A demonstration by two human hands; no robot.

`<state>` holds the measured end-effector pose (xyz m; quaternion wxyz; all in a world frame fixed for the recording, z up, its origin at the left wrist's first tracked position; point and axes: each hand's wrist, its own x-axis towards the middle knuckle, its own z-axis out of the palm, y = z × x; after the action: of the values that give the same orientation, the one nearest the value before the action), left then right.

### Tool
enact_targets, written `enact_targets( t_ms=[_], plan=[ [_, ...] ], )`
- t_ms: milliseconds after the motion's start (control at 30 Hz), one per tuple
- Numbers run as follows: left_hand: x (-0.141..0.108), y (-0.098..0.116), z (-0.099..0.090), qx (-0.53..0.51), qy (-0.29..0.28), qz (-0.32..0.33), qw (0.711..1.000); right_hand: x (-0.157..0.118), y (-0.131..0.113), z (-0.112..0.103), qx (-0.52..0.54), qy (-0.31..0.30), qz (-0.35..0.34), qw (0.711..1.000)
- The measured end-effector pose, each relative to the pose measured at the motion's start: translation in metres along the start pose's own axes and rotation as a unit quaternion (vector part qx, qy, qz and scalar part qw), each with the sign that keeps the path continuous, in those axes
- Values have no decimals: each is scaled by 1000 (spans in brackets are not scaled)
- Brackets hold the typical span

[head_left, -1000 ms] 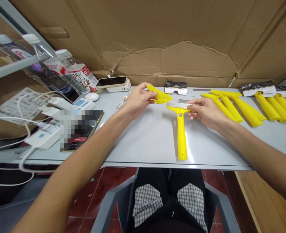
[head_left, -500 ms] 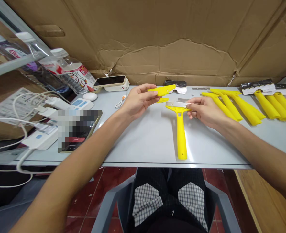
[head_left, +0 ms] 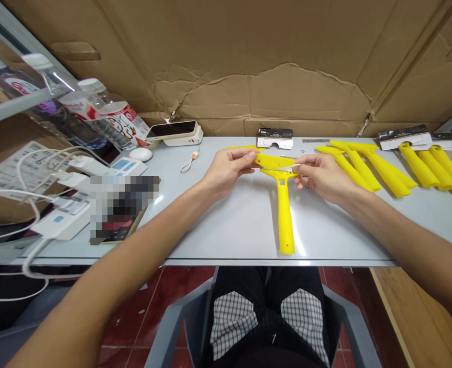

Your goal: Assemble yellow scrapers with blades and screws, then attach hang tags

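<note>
My left hand (head_left: 228, 171) is closed, pinching the left end of a yellow plastic cover plate (head_left: 274, 162) between thumb and fingers. The plate lies over the head of a yellow scraper (head_left: 286, 217), whose handle points toward me on the table. My right hand (head_left: 320, 176) is closed at the right end of that head, with thumb and forefinger gripping it. The metal blade on the head is mostly hidden by the plate. Another yellow strip (head_left: 235, 148) lies behind my left hand.
Yellow scraper handles (head_left: 379, 168) lie to the right, beside carded pieces (head_left: 404, 138). A black-and-white package (head_left: 275, 138) and a thin metal blade (head_left: 316, 140) lie at the back. To the left are a power strip (head_left: 63, 220), a mouse (head_left: 140, 154), phones and bottles (head_left: 122, 122).
My left hand has moved right and slightly down, bringing the yellow cover plate over the scraper head. My right hand stays at the head's right end.
</note>
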<state>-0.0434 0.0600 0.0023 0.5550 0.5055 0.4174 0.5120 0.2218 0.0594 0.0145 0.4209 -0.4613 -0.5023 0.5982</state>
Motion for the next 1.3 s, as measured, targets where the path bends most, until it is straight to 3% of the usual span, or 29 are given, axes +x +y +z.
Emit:
enact_targets(
  t_ms=[200,433,733,933,1300],
  plan=[
    [-2,-3,5,41,42,25,998,-3,-4,3,2,-3,3,1000],
    [-4,6,7,-56,16,-43,997,0,0,-1,-3,-4,-3,1000],
    [-1,-2,5,45,48,3,998,-2,-5,1,-7,7,4,1000],
    [-1,-4,7,52,53,12,997,-1,0,-2,7,-6,-15,1000],
    [-1,-6,7,-10,29,-51,998,1,3,-3,2,-8,-22,1000]
  ],
)
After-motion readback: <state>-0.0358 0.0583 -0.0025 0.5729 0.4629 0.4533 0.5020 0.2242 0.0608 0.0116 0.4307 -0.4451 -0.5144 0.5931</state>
